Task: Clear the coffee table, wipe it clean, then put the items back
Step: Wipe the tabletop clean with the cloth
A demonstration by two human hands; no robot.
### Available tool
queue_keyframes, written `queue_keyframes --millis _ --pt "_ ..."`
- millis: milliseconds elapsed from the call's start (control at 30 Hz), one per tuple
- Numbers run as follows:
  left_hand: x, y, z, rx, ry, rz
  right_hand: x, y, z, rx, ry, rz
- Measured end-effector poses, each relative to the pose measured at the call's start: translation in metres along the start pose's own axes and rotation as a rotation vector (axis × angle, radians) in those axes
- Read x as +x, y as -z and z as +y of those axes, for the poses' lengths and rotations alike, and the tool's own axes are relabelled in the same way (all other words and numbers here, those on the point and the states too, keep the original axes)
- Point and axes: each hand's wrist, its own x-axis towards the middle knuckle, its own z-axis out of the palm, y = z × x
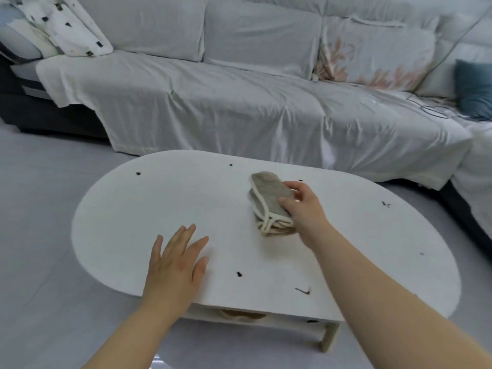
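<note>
Cloth, folded, is lying on the table, right hand fingers clamping its right edge; left hand is resting flat, fingers spread. No writing is showing.

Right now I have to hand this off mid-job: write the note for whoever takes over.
Right hand: closed on the folded grey cloth, which rests on the white oval coffee table, right of centre.
Left hand: open, palm flat on the near left part of the top, holding nothing.
Done: the tabletop looks cleared; only the cloth is on it.
Left: small dark specks remain scattered across the top, so wiping is unfinished. Then return the items; none are identifiable in view, though something tan sits on the lower shelf.
</note>
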Motion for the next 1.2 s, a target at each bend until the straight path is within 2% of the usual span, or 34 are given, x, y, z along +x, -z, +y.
queue_keyframes --millis 167,267,400,467,567,633,800,867,933,1033,1100,1133,1200 --pt "0.05 -0.032 0.022 -0.02 -0.05 -0.089 0.028 0.121 0.028 -0.195 -0.09 0.16" --pt "0.08 -0.043 0.032 -0.044 -0.039 -0.167 0.04 0.156 0.046 -0.612 -0.131 0.202" --pt "0.099 -0.059 0.037 0.028 -0.022 -0.253 0.05 0.147 0.069 -1.05 -0.046 -0.091" --pt "0.103 -0.064 0.041 0.042 -0.024 -0.236 0.056 0.144 0.084 -1.159 -0.019 -0.099" --pt "0.106 -0.068 0.044 0.046 -0.027 -0.21 0.062 0.163 0.093 -1.184 0.051 -0.073" --pt "0.107 -0.069 0.044 0.054 -0.032 -0.207 0.07 0.19 0.095 -1.235 0.029 -0.021" --pt "0.107 -0.073 0.04 0.077 -0.055 -0.179 0.104 0.227 0.098 -1.161 -0.349 0.322" --pt "0.107 -0.075 0.038 0.071 -0.051 -0.167 0.122 0.213 0.095 -1.157 -0.383 0.384" --pt "0.108 -0.075 0.037 0.064 -0.054 -0.161 0.136 0.182 0.092 -1.186 -0.267 0.333" --pt "0.106 -0.074 0.038 0.056 -0.045 -0.159 0.145 0.124 0.093 -1.204 0.023 0.114" --pt "0.106 -0.074 0.038 0.049 -0.048 -0.154 0.146 0.113 0.093 -1.201 0.175 -0.025" --pt "0.106 -0.074 0.038 0.045 -0.048 -0.152 0.148 0.122 0.092 -1.2 0.205 -0.067" --pt "0.106 -0.074 0.037 0.041 -0.052 -0.144 0.155 0.155 0.094 -1.211 0.151 -0.032"
